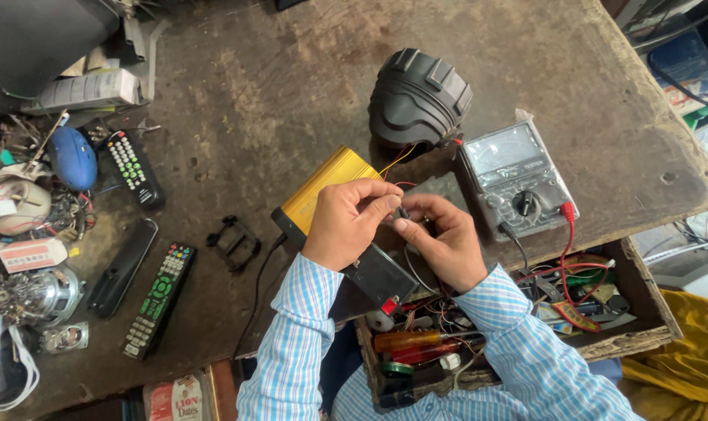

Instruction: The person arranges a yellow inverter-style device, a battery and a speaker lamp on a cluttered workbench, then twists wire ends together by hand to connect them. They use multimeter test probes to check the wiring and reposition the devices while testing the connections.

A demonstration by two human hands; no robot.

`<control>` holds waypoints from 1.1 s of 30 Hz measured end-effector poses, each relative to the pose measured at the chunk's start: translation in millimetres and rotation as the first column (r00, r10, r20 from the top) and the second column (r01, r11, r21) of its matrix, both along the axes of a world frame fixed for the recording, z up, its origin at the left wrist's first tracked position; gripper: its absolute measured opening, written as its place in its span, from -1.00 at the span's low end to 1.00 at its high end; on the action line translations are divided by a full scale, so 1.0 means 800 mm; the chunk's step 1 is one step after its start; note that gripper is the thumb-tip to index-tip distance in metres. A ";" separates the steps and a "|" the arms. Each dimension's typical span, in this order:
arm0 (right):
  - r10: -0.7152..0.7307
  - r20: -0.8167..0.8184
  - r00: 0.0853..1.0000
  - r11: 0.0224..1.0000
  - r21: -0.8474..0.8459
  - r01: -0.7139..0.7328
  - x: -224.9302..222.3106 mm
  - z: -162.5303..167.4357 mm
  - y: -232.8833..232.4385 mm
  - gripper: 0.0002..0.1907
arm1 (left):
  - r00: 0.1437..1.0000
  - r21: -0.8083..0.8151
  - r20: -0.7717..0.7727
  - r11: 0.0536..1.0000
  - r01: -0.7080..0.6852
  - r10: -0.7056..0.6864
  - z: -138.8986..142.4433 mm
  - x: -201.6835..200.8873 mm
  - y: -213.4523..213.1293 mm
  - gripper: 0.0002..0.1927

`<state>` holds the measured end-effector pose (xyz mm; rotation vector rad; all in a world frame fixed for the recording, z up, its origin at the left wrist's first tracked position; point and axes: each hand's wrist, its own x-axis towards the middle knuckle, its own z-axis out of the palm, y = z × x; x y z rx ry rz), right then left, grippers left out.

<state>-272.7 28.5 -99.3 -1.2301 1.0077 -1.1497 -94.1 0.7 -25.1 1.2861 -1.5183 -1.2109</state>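
1. Left hand point(346, 222) and right hand point(440, 238) both pinch one small dark connector point(401, 212) between fingertips.
2. Connector sits at 5 o'clock of the yellow box point(326, 187).
3. Grey meter point(514, 179) lies at 3 o'clock.

The small dark part point(402, 211) pinched between left hand point(346, 222) and right hand point(441, 242) is too small to identify. The black battery point(379, 274) is partly hidden under the wrists. The open drawer point(642, 331) (near right) holds an indistinct tangle of contents.
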 end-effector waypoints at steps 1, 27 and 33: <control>-0.001 0.001 1.000 1.000 0.007 0.001 0.000 -0.002 0.000 -0.74 | 1.000 -0.015 0.014 1.000 0.006 -0.006 -0.002 0.001 0.000 -0.84; -0.383 0.475 0.793 0.924 0.182 0.337 -0.197 0.128 0.068 -0.76 | 0.862 -0.149 0.100 0.864 -0.480 0.496 0.057 0.166 0.136 -0.74; -0.350 0.441 0.826 0.935 0.210 0.284 -0.207 0.110 0.084 -0.74 | 0.734 -0.110 -0.007 0.729 -0.676 0.679 -0.002 0.199 0.252 -0.76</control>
